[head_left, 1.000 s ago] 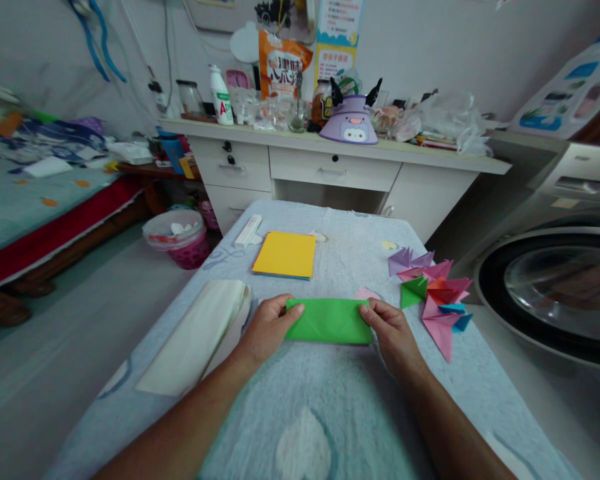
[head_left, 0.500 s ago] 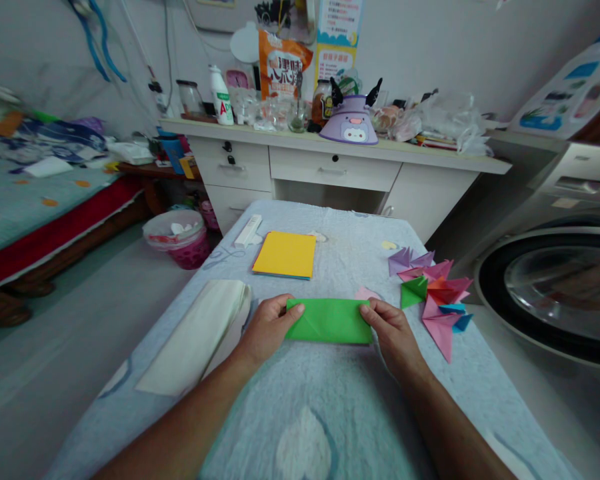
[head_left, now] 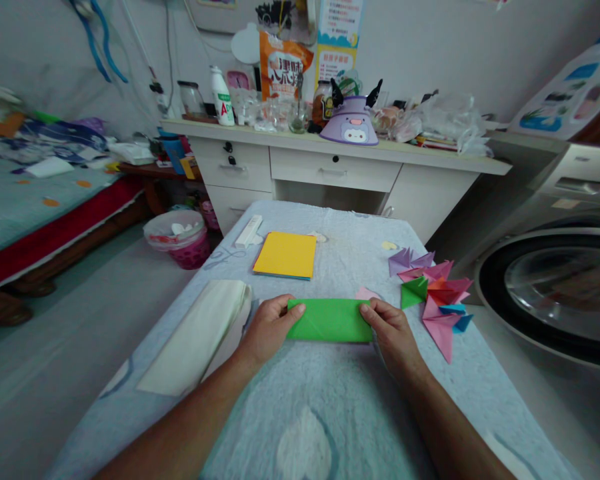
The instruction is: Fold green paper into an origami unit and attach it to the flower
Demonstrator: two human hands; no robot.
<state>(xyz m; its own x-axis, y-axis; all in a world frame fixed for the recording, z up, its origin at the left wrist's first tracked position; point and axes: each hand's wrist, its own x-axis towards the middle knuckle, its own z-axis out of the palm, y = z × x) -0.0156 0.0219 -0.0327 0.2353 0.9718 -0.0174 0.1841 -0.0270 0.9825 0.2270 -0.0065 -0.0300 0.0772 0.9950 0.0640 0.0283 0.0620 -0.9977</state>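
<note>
A green sheet of paper (head_left: 330, 321), folded into a long rectangle, is stretched between my hands just over the cloth-covered table (head_left: 320, 393). My left hand (head_left: 267, 327) pinches its left end, thumb on top. At the right end, my right hand (head_left: 391, 328) grips the upper corner between thumb and fingers. Past the green paper lies a stack of square paper with a yellow sheet (head_left: 286, 255) on top. Several folded paper pieces (head_left: 437, 293) in purple, pink, green, red and blue are grouped to the right. What lies beneath the green paper is hidden.
Left of my hands lies a folded white sheet (head_left: 197, 337). A narrow white box (head_left: 249, 231) rests near the table's far left corner. Beyond stands a white desk (head_left: 330, 167) crowded with jars and bags. A washing machine (head_left: 555, 267) is on the right, a pink bin (head_left: 180, 240) on the left.
</note>
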